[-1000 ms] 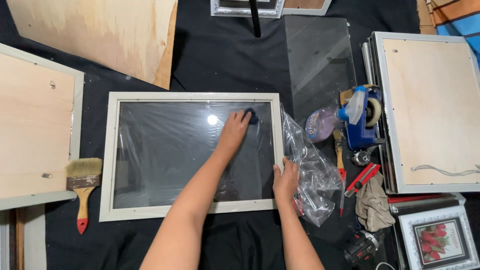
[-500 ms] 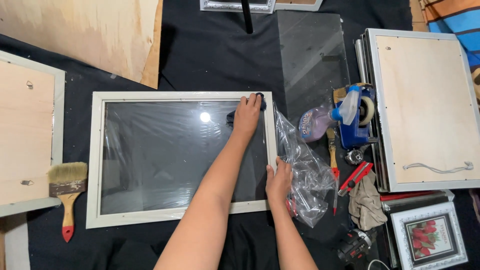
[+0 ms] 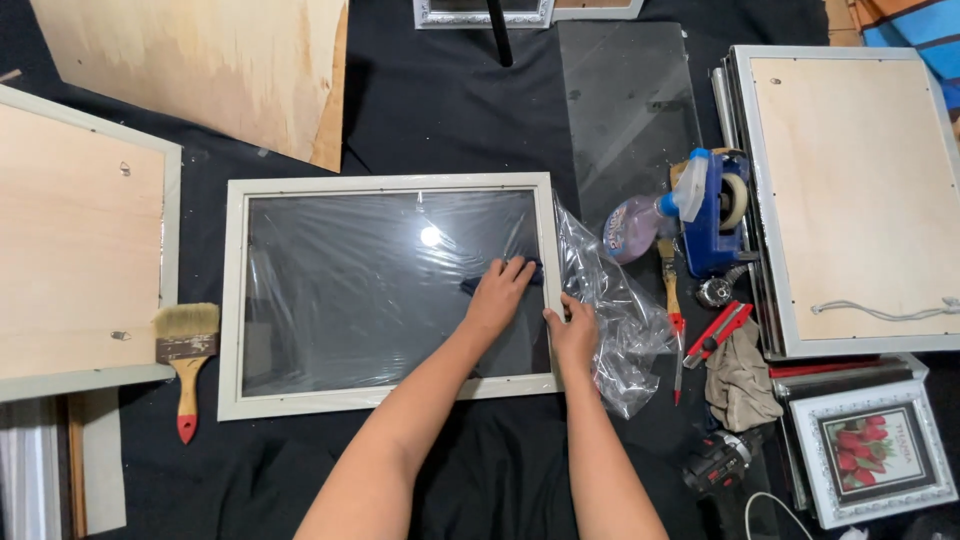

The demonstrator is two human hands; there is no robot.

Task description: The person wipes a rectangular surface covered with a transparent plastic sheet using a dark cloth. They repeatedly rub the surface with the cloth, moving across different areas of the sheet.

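A white picture frame with a glass pane lies flat on black cloth. My left hand presses a dark blue cloth on the glass, near its right side at mid height. My right hand grips the frame's right rail just below it, with the fingers over the edge. Crumpled clear plastic film lies against that rail, next to my right hand.
A paintbrush lies left of the frame. To the right are a spray bottle, a blue tape dispenser, a red box cutter, a rag and a drill. Wood-backed frames and a plywood sheet lie around.
My left hand has slid the cloth from the glass's upper right corner down to the middle of its right side. My right hand stays on the right rail.
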